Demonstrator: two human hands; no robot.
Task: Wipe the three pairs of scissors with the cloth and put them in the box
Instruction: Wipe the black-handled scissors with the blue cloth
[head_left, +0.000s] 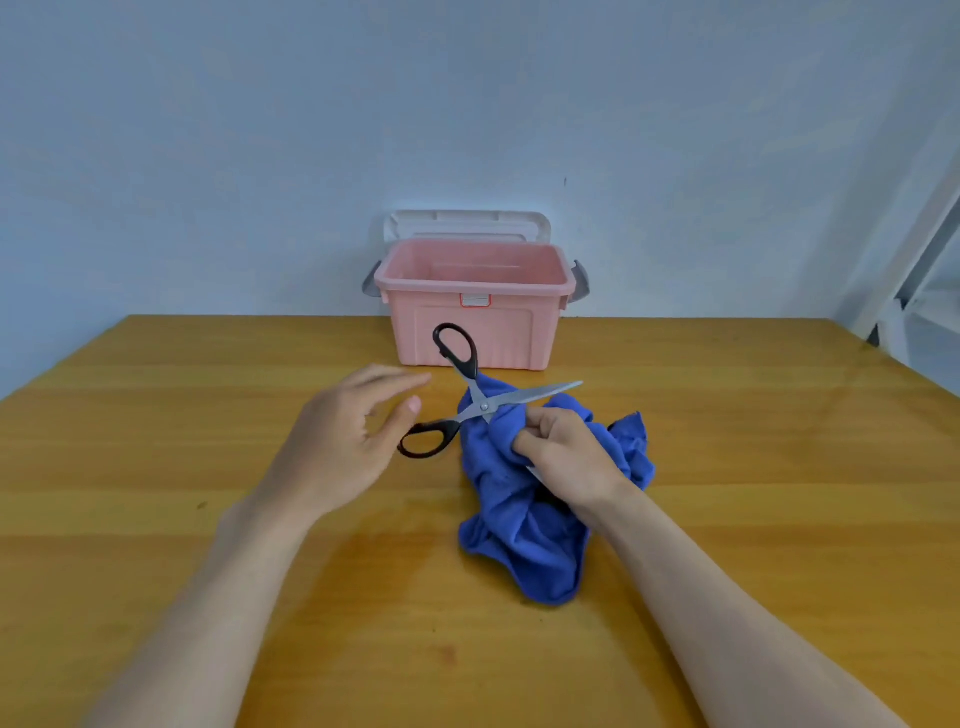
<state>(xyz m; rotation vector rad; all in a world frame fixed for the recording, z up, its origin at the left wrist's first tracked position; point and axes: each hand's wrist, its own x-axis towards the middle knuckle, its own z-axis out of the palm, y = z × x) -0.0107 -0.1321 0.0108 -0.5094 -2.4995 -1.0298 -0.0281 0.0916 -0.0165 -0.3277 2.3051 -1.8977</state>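
- Gripping cloth (524, 519), soft, bunches easily, right hand (566, 457) clamps it around one blade, mid-table before open box (475, 306).
- Scissors (480, 402) splayed open: rigid, light, slick, sharp; take by black loops.
- Left hand (343, 441) spread, holding nothing, beside lower loop.

The scissors (480, 402) had black handles and steel blades, and lay spread wide open in an X near the middle of the bench. One handle loop pointed toward the far edge, the other toward the left edge. One blade stuck out bare toward the right; the other was wrapped in the cloth. The cloth (524, 519) was blue and crumpled, bunched around that blade and trailing toward the near edge. The box (475, 332) was pink plastic, open, upright at the middle of the far edge, with grey side latches and its pale lid standing behind it.
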